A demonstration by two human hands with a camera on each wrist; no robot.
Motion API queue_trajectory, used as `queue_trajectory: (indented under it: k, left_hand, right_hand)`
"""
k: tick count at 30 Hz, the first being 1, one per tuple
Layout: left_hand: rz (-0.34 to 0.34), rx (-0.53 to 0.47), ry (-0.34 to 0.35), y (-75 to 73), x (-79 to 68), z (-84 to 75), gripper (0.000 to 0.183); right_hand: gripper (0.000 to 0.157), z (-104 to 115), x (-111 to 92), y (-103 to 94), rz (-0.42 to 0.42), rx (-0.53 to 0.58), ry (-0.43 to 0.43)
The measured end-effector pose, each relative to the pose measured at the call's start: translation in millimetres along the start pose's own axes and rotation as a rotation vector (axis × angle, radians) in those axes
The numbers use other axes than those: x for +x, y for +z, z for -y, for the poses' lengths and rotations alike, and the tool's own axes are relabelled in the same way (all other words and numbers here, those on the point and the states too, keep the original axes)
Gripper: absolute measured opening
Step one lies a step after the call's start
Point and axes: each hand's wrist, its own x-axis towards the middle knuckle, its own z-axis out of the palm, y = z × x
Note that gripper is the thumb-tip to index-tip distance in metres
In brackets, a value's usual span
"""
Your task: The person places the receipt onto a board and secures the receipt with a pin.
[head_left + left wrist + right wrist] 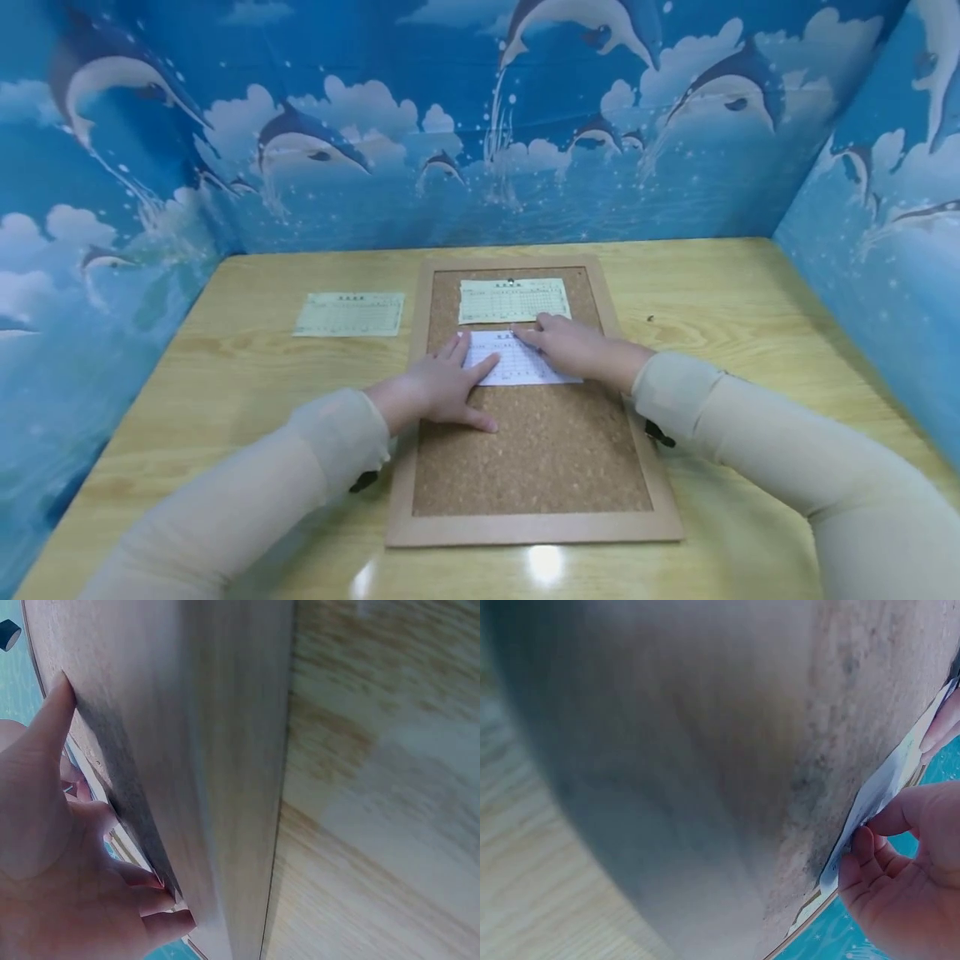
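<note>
A white printed form (517, 367) lies on the framed corkboard (532, 467), just below a pale green form (513, 302). With its fingers spread, my left hand (448, 387) presses the white form's left side, the thumb resting on bare cork. My right hand (576, 347) is at the form's top middle, fingers curled in and thumb tip at the paper in the right wrist view. A tiny shiny thumbtack (513, 330) shows at those fingertips, mostly hidden by them. Another thumbtack (511, 282) sits at the green form's top edge.
A second pale green form (350, 315) lies on the wooden table (247, 375), left of the board. One small dark piece (650, 318) is on the table to the right. A blue dolphin-print curtain (480, 200) stands around the table's back and sides.
</note>
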Motion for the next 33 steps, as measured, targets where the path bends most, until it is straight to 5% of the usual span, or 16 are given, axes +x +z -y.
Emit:
queue_trajectory:
  k: [33]
  left_hand:
    - [-0.002, 0.015, 0.001, 1.2, 0.9, -2.0, 0.101]
  right_hand:
    - [0.057, -3.3, -3.6, 2.1, -0.039, -0.019, -0.087]
